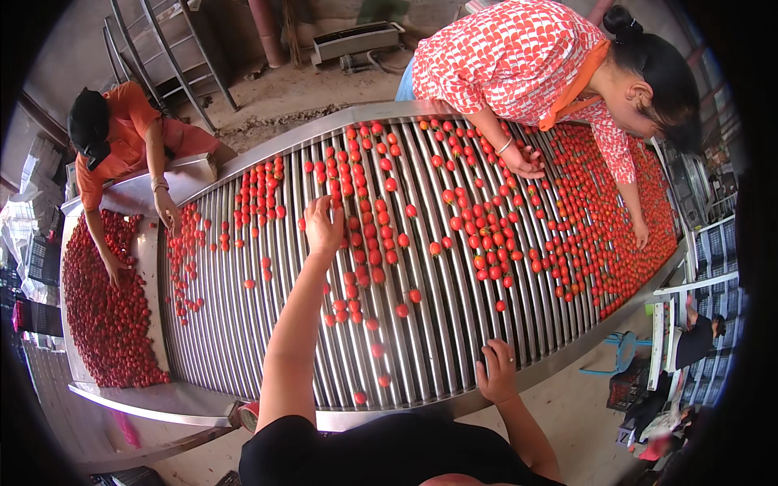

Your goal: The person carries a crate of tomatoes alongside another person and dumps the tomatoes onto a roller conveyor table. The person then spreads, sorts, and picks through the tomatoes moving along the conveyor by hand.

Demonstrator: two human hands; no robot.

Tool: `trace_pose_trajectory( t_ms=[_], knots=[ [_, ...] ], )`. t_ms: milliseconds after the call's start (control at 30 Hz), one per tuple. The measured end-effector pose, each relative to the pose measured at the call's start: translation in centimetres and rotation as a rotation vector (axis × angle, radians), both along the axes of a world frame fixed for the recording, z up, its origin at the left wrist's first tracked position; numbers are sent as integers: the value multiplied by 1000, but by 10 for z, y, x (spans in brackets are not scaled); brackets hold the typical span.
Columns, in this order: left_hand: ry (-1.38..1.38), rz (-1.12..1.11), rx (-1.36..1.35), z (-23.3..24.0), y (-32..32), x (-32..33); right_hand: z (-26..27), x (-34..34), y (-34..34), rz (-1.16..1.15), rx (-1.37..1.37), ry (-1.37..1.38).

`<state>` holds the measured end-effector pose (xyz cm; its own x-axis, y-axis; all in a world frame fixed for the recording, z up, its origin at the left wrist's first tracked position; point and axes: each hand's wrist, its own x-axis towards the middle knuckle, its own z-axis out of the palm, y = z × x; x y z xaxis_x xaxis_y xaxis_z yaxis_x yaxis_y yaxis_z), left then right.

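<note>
Many small red tomatoes lie in rows between the metal rollers of a roller conveyor before me. My left hand reaches over the middle of the rollers, its fingers bent close to several tomatoes; whether one is in its grasp cannot be made out. Low on the right, my right hand rests at the conveyor's near edge with curled fingers and a ring on one of them. No tomato shows in it, though its palm is hidden.
A co-worker in a patterned shirt leans over dense tomatoes at right. At left, a co-worker in orange reaches into a tomato-filled metal tray. The conveyor's metal rim runs before my body. A blue chair stands at lower right.
</note>
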<state>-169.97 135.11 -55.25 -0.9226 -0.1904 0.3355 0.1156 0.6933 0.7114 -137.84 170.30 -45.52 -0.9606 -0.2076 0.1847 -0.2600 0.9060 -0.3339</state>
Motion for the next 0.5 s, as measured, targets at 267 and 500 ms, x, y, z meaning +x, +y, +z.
trace_pose_trajectory(
  t_ms=[267, 500],
  knots=[
    [-151, -75, -258, 13, -11, -54, -3, 1, -13, -32, 33, -23],
    [-238, 129, 1331, 25, -4, -63, -5, 16, -23, -38, 20, -65]
  ],
)
